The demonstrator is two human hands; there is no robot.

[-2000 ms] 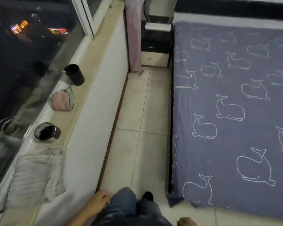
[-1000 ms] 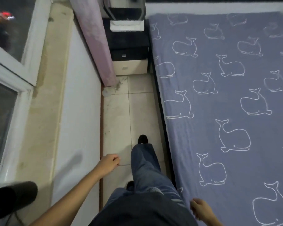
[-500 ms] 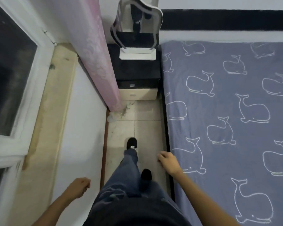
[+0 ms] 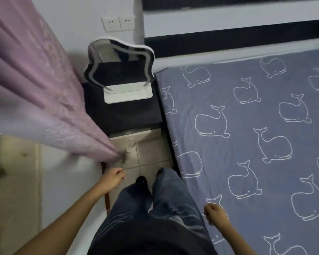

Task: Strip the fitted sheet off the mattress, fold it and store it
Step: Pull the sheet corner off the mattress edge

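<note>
Dim, cool, flat indoor light. I get soft focus all over; the left hand [image 4: 112, 178] and right hand [image 4: 215, 214] look smeared. The pink curtain [image 4: 35, 92] blurs worst at the left edge. Wide-angle bending curves the headboard [image 4: 228, 39]. Dark shadow fills the gap beside the fitted sheet [image 4: 247, 144]; nightstand [image 4: 122, 115] top near black.

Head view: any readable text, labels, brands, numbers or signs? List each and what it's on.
None readable.
fitted sheet: white whale outlines only, no words.
wall sockets: pin holes only, no legible marking.
nightstand: a small pale mark on its drawer front, too blurred to read.
mirror: no text on the frame or base.
</note>
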